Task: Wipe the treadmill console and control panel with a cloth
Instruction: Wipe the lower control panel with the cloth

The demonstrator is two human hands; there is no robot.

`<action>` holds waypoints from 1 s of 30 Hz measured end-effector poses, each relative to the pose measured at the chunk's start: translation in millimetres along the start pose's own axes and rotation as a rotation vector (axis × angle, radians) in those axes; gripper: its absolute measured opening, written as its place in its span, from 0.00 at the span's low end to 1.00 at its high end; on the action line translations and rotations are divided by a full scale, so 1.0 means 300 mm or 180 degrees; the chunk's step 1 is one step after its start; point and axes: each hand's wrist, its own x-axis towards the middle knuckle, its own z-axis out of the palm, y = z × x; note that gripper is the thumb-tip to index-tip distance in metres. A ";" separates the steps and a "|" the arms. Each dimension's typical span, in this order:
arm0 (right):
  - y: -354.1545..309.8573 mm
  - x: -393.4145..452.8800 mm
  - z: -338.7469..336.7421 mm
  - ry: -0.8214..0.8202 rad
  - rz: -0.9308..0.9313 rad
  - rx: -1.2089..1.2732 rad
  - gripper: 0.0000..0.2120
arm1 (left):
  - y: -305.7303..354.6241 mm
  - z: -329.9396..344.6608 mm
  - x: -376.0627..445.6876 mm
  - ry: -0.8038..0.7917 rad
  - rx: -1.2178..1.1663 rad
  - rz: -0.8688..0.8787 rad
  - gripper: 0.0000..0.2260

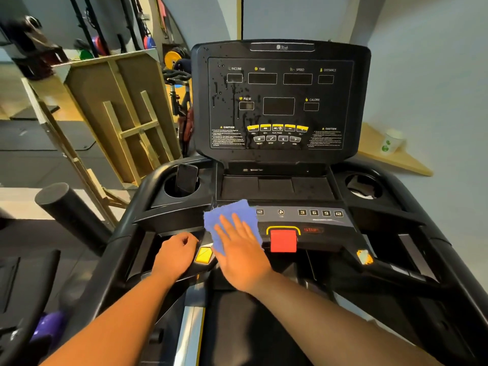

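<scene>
Lower left of centre, the left hand (pixel 176 253) is curled loosely on the treadmill's black handlebar (pixel 148 262), fingers together, next to a yellow button (pixel 203 255). Just right of it, the right hand (pixel 239 253) lies flat, fingers spread, pressing the blue cloth (pixel 227 216) onto the control panel (pixel 303 220). Red stop button (pixel 283 241) sits right beside it. Up top centre, the console (pixel 280 101) has drips running down its left half.

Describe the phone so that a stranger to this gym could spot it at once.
Start at the treadmill's upright console and drop to the round cup holder at its lower left. The phone stands on end inside it, a dark slab; the matching holder on the right has none.
</scene>
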 end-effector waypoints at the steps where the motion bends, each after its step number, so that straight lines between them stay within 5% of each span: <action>1: 0.001 -0.019 -0.008 -0.0083 -0.0085 0.0149 0.29 | 0.005 -0.006 -0.003 0.0011 -0.0147 0.0045 0.11; 6: -0.014 -0.105 -0.079 -0.0294 -0.0076 0.1262 0.43 | 0.077 -0.045 -0.038 0.0207 -0.0824 0.0454 0.11; 11: -0.007 -0.170 -0.172 -0.0325 0.0082 0.2204 0.18 | 0.158 -0.074 -0.094 0.0150 -0.0976 0.0860 0.16; 14: 0.011 -0.170 -0.184 -0.0283 0.0902 0.3140 0.18 | 0.152 -0.076 -0.090 0.0207 -0.0990 0.0873 0.14; 17: 0.036 -0.151 -0.223 -0.0155 0.1698 0.5004 0.18 | 0.098 -0.069 -0.059 0.0210 -0.1018 0.0770 0.14; 20: 0.058 -0.132 -0.300 0.0151 0.1827 0.6235 0.19 | 0.043 -0.062 -0.027 0.0116 -0.0826 0.0775 0.14; 26: 0.090 -0.066 -0.398 0.0880 0.1622 0.6821 0.23 | 0.094 -0.164 0.102 0.0252 -0.0487 0.1320 0.12; 30: 0.120 -0.035 -0.434 0.1271 0.1452 0.6847 0.16 | 0.186 -0.229 0.223 0.0234 -0.0179 0.1512 0.09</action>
